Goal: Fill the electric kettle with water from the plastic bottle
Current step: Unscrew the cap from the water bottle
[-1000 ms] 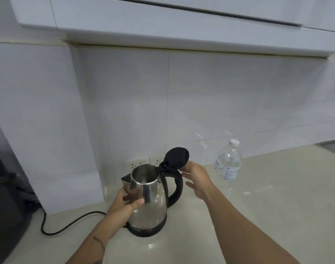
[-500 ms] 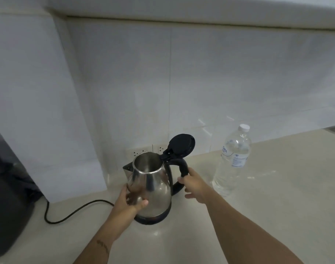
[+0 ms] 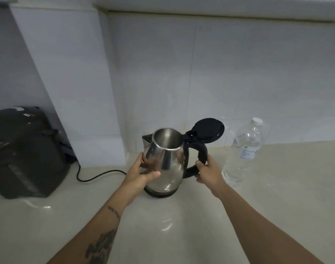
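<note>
A steel electric kettle [image 3: 167,164] stands on its black base on the pale counter [image 3: 182,225], its black lid [image 3: 207,130] flipped up and the inside looking empty. My left hand [image 3: 142,173] wraps the kettle's left side. My right hand [image 3: 207,171] grips the black handle [image 3: 201,155]. To the right of the kettle, a clear plastic water bottle [image 3: 243,151] with a white cap stands upright and apart from my right hand.
A black appliance [image 3: 23,153] sits at the left, with a black cord [image 3: 98,175] running along the counter toward the kettle. A white tiled wall [image 3: 201,82] rises close behind everything. A white column [image 3: 77,92] juts out at the left.
My right hand has dropped from the raised lid to the kettle handle and closed on it. The view has tilted down and left, bringing the black appliance into sight.
</note>
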`<act>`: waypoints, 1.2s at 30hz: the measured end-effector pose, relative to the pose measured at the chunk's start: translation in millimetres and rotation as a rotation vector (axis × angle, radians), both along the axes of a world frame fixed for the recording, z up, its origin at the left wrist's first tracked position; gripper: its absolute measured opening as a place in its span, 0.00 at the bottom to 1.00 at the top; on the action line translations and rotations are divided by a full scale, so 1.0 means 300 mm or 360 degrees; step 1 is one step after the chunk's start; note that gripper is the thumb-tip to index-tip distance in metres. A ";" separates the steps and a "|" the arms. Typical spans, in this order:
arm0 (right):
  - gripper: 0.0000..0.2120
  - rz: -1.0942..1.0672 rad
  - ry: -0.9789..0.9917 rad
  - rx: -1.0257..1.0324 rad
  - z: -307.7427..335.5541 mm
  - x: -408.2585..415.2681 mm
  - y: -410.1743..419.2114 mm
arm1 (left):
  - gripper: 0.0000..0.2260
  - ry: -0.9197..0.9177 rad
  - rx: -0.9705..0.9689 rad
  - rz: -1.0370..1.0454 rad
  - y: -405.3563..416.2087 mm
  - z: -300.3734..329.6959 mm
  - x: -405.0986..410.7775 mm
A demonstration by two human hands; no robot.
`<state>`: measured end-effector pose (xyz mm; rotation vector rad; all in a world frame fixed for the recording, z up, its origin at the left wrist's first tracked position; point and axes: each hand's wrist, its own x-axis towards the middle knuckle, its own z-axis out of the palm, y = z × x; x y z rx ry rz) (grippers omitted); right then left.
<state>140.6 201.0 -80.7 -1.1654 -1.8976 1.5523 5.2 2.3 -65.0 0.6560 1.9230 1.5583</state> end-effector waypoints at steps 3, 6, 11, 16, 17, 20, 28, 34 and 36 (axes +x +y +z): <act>0.06 0.0120 -0.0029 0.0057 -0.003 0.063 -0.037 | 0.25 -0.0041 -0.0015 0.0088 -0.062 0.021 0.075; 0.07 0.0256 -0.0078 0.0108 -0.029 0.118 -0.076 | 0.25 -0.0115 -0.0004 0.0169 -0.122 0.019 0.162; 0.06 0.0416 -0.0148 0.0125 -0.088 0.202 -0.135 | 0.25 -0.0287 0.0000 0.0264 -0.212 -0.038 0.287; 0.06 0.0506 -0.0211 0.0161 -0.129 0.262 -0.173 | 0.26 -0.0389 0.0046 0.0316 -0.261 -0.084 0.369; 0.07 0.0516 -0.0223 0.0170 -0.133 0.271 -0.176 | 0.27 -0.0402 0.0050 0.0312 -0.267 -0.091 0.379; 0.07 0.0532 -0.0246 0.0173 -0.143 0.284 -0.182 | 0.27 -0.0449 0.0048 0.0325 -0.282 -0.109 0.399; 0.06 0.0417 -0.0254 0.0044 -0.173 0.287 -0.233 | 0.29 -0.0447 0.0122 0.0298 -0.311 -0.168 0.379; 0.08 0.0385 -0.0284 0.0041 -0.182 0.289 -0.244 | 0.27 -0.0420 0.0131 0.0248 -0.322 -0.192 0.350; 0.12 0.0451 -0.0346 0.0092 -0.159 0.302 -0.247 | 0.25 -0.0418 0.0091 0.0216 -0.322 -0.182 0.339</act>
